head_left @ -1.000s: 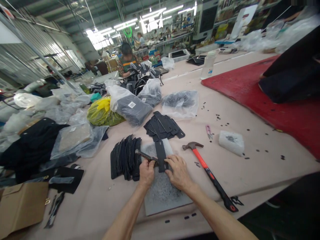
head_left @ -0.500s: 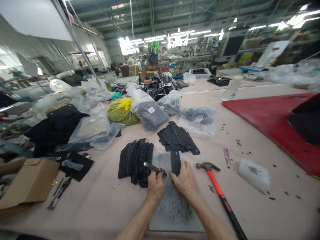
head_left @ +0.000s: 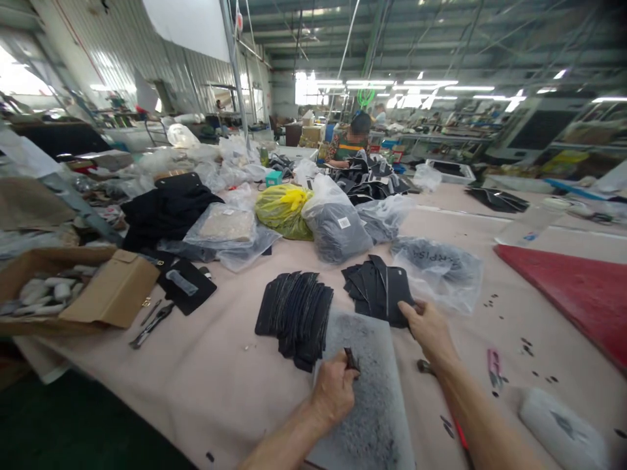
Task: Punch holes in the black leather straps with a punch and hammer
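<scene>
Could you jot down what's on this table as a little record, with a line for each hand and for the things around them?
Left hand: holds a small dark tool over the grey board
Right hand: fingertips at the edge of the fanned black pieces; grip unclear
Left of board: packed row of black pieces
Hammer: partly hidden by the right forearm
Far right: pink snips, wrapped bundle
Far left: open cardboard box holding pale items
Behind: yellow bag, another person
</scene>
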Motion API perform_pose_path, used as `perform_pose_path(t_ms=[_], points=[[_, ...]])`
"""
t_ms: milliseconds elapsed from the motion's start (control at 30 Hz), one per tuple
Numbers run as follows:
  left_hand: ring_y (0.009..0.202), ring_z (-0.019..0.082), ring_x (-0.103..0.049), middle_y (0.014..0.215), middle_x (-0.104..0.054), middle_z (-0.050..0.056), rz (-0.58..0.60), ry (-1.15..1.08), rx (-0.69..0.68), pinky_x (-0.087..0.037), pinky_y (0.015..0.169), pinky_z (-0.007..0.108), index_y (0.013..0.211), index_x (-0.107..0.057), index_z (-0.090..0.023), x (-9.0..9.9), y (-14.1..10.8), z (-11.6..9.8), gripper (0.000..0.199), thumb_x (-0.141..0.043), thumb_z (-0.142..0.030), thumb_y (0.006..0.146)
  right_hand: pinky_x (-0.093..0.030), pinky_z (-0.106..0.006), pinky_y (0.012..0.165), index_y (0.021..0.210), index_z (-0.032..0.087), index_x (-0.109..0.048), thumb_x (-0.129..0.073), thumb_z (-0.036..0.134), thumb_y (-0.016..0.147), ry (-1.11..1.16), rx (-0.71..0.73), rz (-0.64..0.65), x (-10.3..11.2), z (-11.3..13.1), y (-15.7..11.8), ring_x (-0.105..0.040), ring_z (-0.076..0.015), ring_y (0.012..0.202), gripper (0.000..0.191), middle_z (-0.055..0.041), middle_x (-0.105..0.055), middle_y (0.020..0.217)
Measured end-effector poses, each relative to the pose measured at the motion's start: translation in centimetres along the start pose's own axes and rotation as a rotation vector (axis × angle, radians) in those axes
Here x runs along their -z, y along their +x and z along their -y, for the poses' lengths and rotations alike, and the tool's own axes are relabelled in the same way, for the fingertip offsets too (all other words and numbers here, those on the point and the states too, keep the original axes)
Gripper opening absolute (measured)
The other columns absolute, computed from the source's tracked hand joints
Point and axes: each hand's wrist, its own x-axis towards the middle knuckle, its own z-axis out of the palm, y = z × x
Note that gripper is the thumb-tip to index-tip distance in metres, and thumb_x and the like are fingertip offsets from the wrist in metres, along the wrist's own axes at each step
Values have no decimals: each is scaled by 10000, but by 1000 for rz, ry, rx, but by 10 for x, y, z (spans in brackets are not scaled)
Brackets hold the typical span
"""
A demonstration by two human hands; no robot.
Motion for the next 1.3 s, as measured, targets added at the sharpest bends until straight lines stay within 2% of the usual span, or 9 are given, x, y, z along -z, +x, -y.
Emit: perform_pose_path(t_ms=[100, 233, 367, 533, 800, 967, 1033, 1133, 1300], points=[[819, 222, -677, 836, -711, 88, -26, -19, 17, -537, 764, 314, 906, -664, -184, 5, -16, 1, 226, -481, -110, 795, -407, -441, 936, 1250, 90, -536, -542, 376, 818, -203, 158, -21, -20, 29, 1, -516, -341, 1174, 519, -226, -574, 1232], [843, 231, -668, 858, -710, 98, -51, -61, -12, -536, 780, 344, 923, -663, -176, 8, -31, 7, 258, -458, -97, 788, -451, -292, 846, 1059, 170, -661, -491, 294, 856, -256, 293, 260, -76, 60, -24, -633, -206, 942, 292, -86, -687, 987], [830, 233, -654, 860, -699, 97, -51, -41, -65, -530, 753, 354, 937, -651, -189, 9, -34, 12, 260, -462, -92, 788, -443, -264, 851, 1188, 177, -620, -567, 283, 807, -295, 323, 332, -125, 79, -33, -617, -192, 995, 398, -83, -666, 1049], [788, 241, -639, 820, -673, 95, -9, 13, -153, -511, 710, 364, 968, -635, -214, 7, -32, 15, 259, -501, -98, 778, -451, -327, 841, 1122, 184, -657, -697, 319, 679, -406, 296, 384, -142, 88, -20, -612, -255, 1016, 466, -131, -627, 1135], [755, 233, -624, 796, -647, 90, 26, 74, -187, -487, 681, 342, 904, -578, -198, 7, -31, 14, 244, -469, -63, 732, -466, -277, 691, 906, 165, -675, -747, 266, 645, -441, 175, 443, -147, 88, -15, -662, -223, 865, 289, -112, -693, 939], [803, 233, -639, 828, -662, 91, 18, 81, -170, -500, 729, 344, 936, -599, -203, 7, -31, 14, 247, -468, -67, 776, -503, -325, 747, 913, 138, -643, -675, 357, 836, -365, 124, 443, -140, 81, -11, -638, -170, 812, 235, -57, -669, 889], [822, 237, -646, 837, -669, 96, 20, 96, -167, -510, 746, 351, 953, -610, -197, 7, -31, 14, 246, -465, -76, 795, -508, -355, 783, 930, 137, -630, -631, 369, 882, -305, 121, 414, -127, 73, -6, -626, -164, 840, 237, -38, -655, 921], [855, 239, -661, 863, -686, 102, 26, 117, -183, -529, 774, 360, 979, -624, -181, 8, -29, 14, 253, -453, -85, 820, -482, -312, 785, 919, 138, -645, -650, 251, 836, -184, 119, 343, -96, 53, 5, -610, -158, 847, 141, -38, -660, 904], [927, 228, -684, 948, -719, 104, 7, 119, -250, -552, 836, 349, 1004, -648, -163, 9, -28, 15, 254, -451, -107, 853, -416, -220, 611, 923, 143, -693, -540, 165, 773, 29, 43, 260, -33, 2, 14, -563, -117, 653, 215, -9, -657, 750]])
